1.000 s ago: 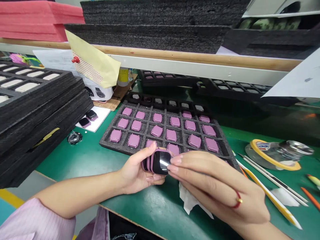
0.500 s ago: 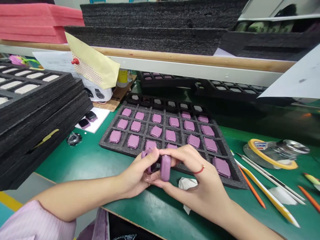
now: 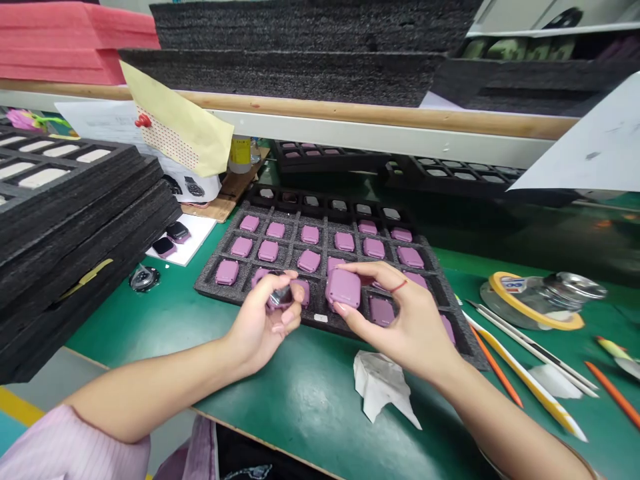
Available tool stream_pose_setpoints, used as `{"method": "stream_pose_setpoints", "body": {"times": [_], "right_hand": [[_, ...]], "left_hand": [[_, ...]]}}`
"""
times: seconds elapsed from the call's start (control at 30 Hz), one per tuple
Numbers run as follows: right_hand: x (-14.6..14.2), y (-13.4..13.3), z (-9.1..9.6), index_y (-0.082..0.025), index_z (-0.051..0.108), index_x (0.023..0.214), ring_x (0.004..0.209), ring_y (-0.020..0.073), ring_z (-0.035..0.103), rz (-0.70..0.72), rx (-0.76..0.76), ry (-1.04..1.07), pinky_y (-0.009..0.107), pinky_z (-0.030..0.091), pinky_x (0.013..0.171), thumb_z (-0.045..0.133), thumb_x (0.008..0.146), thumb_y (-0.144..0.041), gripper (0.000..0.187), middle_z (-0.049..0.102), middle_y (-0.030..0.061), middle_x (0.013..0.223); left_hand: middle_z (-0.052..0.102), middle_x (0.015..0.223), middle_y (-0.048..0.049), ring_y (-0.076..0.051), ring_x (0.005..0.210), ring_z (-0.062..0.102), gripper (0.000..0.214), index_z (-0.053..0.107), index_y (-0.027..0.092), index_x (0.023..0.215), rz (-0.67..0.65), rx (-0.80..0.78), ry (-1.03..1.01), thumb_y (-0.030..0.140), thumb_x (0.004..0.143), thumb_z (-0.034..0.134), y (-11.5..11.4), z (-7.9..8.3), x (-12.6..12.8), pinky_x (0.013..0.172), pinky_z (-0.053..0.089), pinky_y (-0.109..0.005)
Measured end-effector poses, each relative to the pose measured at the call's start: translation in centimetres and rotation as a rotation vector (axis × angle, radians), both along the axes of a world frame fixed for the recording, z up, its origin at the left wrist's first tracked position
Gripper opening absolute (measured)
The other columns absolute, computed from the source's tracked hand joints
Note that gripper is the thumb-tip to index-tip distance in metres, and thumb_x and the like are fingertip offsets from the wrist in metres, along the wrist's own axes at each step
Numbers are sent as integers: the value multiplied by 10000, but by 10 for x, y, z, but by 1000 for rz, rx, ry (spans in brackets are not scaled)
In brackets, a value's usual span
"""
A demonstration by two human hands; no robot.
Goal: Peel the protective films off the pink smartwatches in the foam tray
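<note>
My left hand (image 3: 263, 317) curls around a small pink smartwatch (image 3: 279, 298), its glossy face catching the light between my fingers. My right hand (image 3: 397, 313) pinches a pink rounded-square watch case (image 3: 343, 289) between thumb and fingers, just over the black foam tray (image 3: 240, 295). Rows of similar pink cases (image 3: 269, 251) sit in the tray's square pockets. My hands hide several front pockets, and the held case covers the pocket below it. A crumpled white tissue (image 3: 383, 387) lies on the green mat near my right wrist.
Stacked black foam trays (image 3: 75, 260) rise at the left, beside two watches on a white card (image 3: 173, 241). At the right, a yellow tape roll (image 3: 535, 301) and pens (image 3: 525, 367) lie on the green mat. A wooden-edged shelf (image 3: 320, 110) crosses above.
My hands have moved apart. The pink case has gone from between them to my right hand, over the tray. The tissue now lies uncovered on the mat.
</note>
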State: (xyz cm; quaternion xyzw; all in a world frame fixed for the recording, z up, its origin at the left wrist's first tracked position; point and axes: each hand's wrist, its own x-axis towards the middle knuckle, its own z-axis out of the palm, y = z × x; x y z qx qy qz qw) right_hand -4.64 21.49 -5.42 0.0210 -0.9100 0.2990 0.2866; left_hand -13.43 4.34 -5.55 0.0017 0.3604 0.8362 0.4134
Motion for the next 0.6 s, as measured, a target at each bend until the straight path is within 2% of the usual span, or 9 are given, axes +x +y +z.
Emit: {"method": "stream_pose_setpoints", "body": {"times": [0.1, 0.17, 0.23, 0.33, 0.4, 0.47, 0.53, 0.6], "right_hand": [[-6, 7, -12, -203, 664, 1080, 936, 275, 682, 53, 68, -123, 471, 576, 831, 708, 799, -286, 296, 723, 90, 1024], [-7, 9, -15, -201, 673, 1073, 995, 298, 663, 107, 120, -212, 519, 560, 877, 723, 790, -294, 302, 704, 108, 1065], [-5, 10, -14, -205, 644, 1156, 1060, 316, 643, 124, 125, -248, 556, 543, 916, 743, 801, -342, 393, 679, 125, 1138], [0, 8, -3, -236, 547, 1285, 1144, 316, 620, 146, 53, -135, 548, 532, 965, 765, 817, -435, 553, 649, 125, 1226], [5, 3, 5, -251, 548, 1247, 1161, 301, 617, 186, 16, -24, 498, 540, 975, 803, 794, -444, 555, 647, 112, 1211], [8, -6, 11, -247, 587, 1145, 1107, 266, 641, 233, 24, 44, 422, 570, 917, 816, 799, -379, 436, 649, 103, 1173], [10, -15, 14, -236, 617, 1011, 1003, 224, 672, 258, 34, 76, 357, 591, 813, 774, 844, -279, 233, 657, 94, 1132], [11, -22, 15, -230, 623, 912, 948, 210, 686, 250, 13, 109, 343, 592, 760, 719, 879, -210, 104, 675, 84, 1083]], "left_hand": [[610, 678, 13, -19, 415, 391, 278, 580, 143, 800, 66, -58, 71, 374, 792, 734, 1, 2, -4, 377, 251, -139], [610, 700, 8, -12, 429, 385, 334, 606, 130, 816, 45, -86, 102, 426, 788, 759, 1, 2, -3, 383, 234, -133], [621, 739, -9, -8, 453, 387, 371, 647, 114, 862, 4, -107, 110, 447, 774, 785, 2, 2, -2, 395, 223, -130], [653, 775, -58, -27, 480, 412, 437, 686, 93, 887, -87, -91, 67, 506, 773, 772, 2, 2, 1, 416, 239, -147], [661, 762, -78, -40, 478, 418, 460, 695, 84, 858, -166, -62, 23, 534, 781, 747, 1, 2, 3, 426, 252, -164], [641, 720, -74, -41, 471, 406, 473, 693, 75, 813, -259, -40, -9, 545, 789, 736, 0, 1, 5, 429, 254, -170], [614, 705, -60, -32, 471, 390, 469, 684, 73, 786, -341, -12, -42, 538, 794, 744, 0, -1, 6, 424, 239, -161], [592, 712, -42, -24, 474, 381, 449, 678, 82, 801, -382, 34, -70, 523, 791, 763, -1, -3, 7, 417, 217, -147]]}}
